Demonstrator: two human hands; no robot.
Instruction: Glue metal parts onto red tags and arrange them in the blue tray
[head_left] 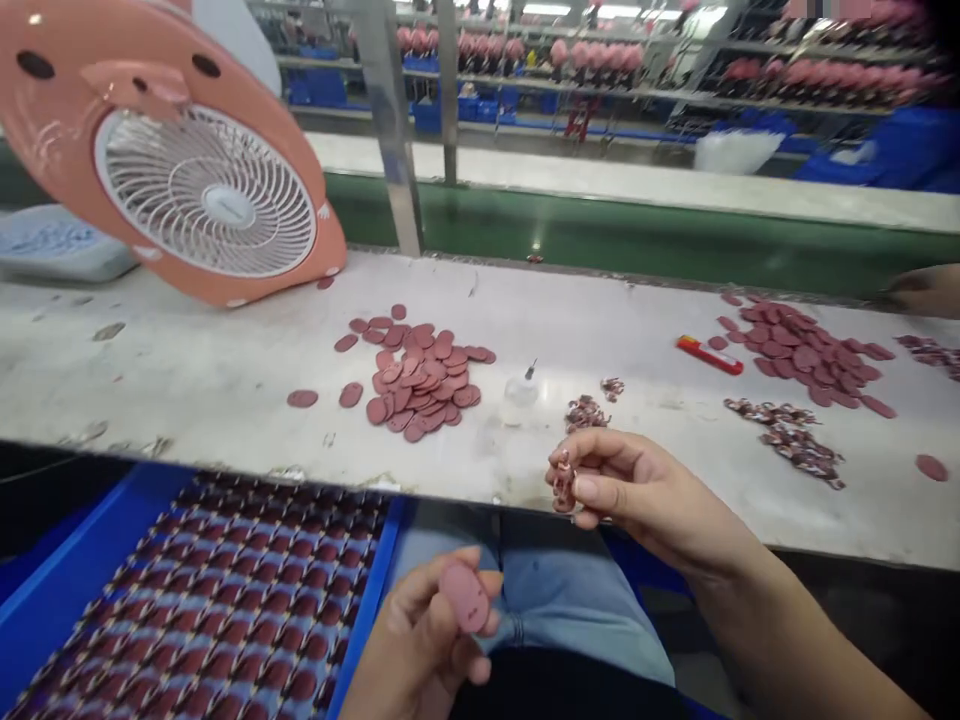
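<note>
Left hand (424,640) nearest camera, below table edge (300,470): fingers curled, thumb and fingertips pinching pink oval disc (465,597). Blue tray (90,560) left of that hand, under table edge, filled with rows of finished pieces. Right hand (630,490) at table edge: fingers closed around small patterned piece (562,485), possibly several; too small to tell. Beyond edge, on table: small clear bottle (521,388), pile of pink discs (420,380), little heap of patterned pieces (585,412). Further right, second disc pile (810,355), red lighter (709,354). Far left, pink fan (172,150).

Bare forearms, no sleeves, light blue jeans (559,600)
</note>
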